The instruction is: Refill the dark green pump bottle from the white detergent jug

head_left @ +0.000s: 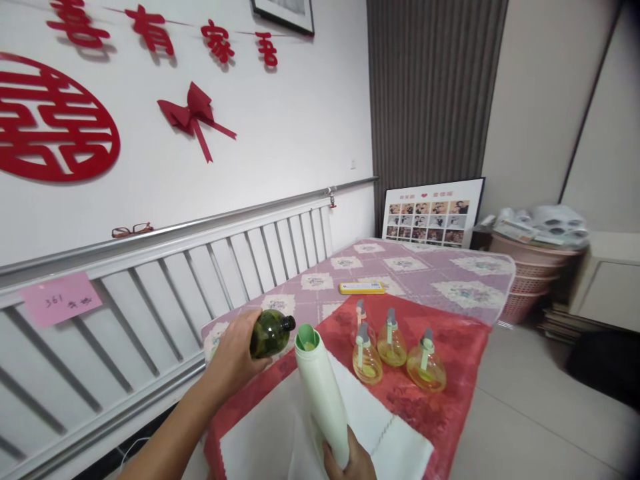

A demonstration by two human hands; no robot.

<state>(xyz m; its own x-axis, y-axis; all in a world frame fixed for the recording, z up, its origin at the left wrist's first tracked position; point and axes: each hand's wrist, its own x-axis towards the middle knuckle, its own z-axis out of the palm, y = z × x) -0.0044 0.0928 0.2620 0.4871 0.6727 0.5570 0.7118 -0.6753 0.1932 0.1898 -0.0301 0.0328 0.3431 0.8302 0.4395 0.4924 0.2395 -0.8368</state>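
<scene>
My left hand [234, 357] is wrapped round a dark green bottle [271, 333], tipped sideways with its open neck pointing right. The neck sits just left of the green mouth of a tall pale tube-shaped container [320, 393]. My right hand [350, 460] grips that container at its lower end, near the bottom edge of the view, holding it tilted. Beyond them, three small round glass bottles of yellow liquid with grey-green pump tops [390, 341] stand on a red cloth [450, 393]. A white cloth [380, 427] lies under the container.
The table [450, 273] carries a pink patterned cover, with a yellow flat box [361, 288] on it. A white slatted radiator cover [200, 267] runs along the left wall. A framed photo collage [433, 213] and pink stacked baskets [525, 267] stand at the back.
</scene>
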